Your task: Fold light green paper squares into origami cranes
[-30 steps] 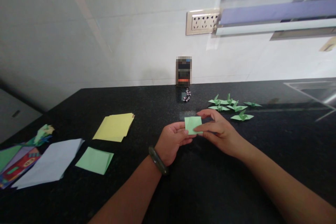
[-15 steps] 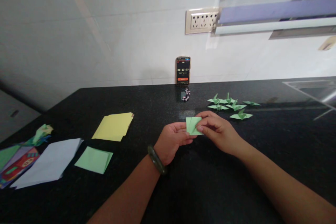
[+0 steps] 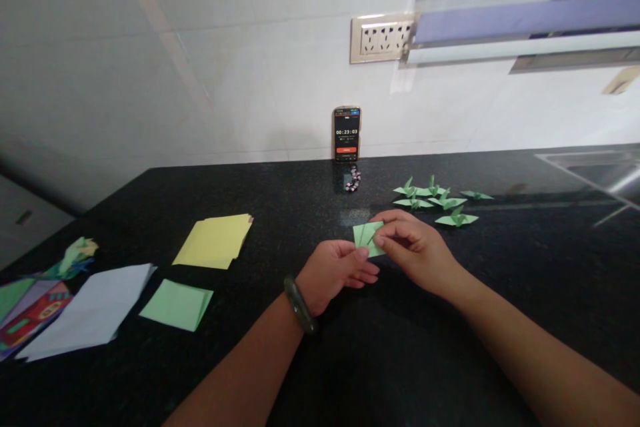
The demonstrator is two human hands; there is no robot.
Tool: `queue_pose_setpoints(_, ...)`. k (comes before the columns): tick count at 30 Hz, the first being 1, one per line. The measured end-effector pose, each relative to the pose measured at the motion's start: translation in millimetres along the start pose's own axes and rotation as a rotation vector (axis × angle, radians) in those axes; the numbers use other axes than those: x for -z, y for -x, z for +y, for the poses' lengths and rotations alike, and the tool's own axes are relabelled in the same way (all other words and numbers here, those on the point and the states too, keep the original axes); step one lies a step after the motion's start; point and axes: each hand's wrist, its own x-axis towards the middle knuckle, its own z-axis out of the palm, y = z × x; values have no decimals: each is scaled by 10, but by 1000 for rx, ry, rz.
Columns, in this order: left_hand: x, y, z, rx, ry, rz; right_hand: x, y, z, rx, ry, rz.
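A small folded green paper [image 3: 363,235] is held just above the black counter [image 3: 450,320]. My left hand [image 3: 334,272], with a dark bangle on its wrist, pinches the paper's lower left corner. My right hand [image 3: 413,246] pinches its right side with fingers curled over a fold. Behind my right hand lie several finished green paper cranes [image 3: 433,200].
A yellow paper stack [image 3: 215,241], a green sheet [image 3: 177,304] and a white sheet [image 3: 85,310] lie at left, with colourful papers [image 3: 30,307] at the far left edge. A phone [image 3: 347,134] showing a timer leans on the wall. A sink [image 3: 595,167] is at the far right.
My right fingers have shifted over the green paper, working a fold along its right side. My left hand dropped slightly and now grips the lower left corner.
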Motion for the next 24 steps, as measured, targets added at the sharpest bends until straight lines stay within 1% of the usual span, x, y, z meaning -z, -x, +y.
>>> queue_pose_setpoints(3,-19,14,8,-10,-55,28,2,2,-2,-14,-32,2)
queue_pose_setpoints(11,-57,17,5,-80,-78,63,-1,6,10,-90,-141,8)
queue_pose_setpoints(17,-63,-3,-13,-129,-120,111,-7,-11,-8,-212,-238,25)
queue_pose_setpoints(24,-66,-7,-23,-165,-137,127,-41,-11,-11,-327,-298,38)
